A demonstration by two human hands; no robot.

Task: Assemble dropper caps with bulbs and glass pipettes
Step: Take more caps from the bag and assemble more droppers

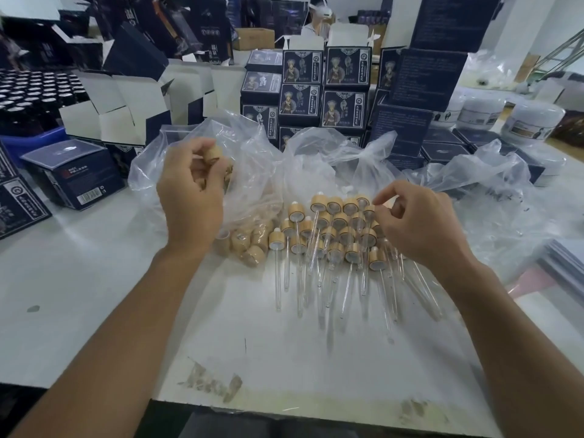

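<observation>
On the white bench [94, 279], droppers [331, 241] lie heaped. Left hand [189, 191], just left of the heap, grips a cap [213, 153]; right hand [417, 222] pinches at the heap's right edge. Plastic bags [252, 153] and boxes [300, 90] crowd behind it.

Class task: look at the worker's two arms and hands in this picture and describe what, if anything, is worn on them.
Nothing is worn. The left hand and right hand are bare, with no gloves, rings or watch showing. Both forearms are uncovered right to the bottom edge of the picture, so no sleeve comes into view.
</observation>
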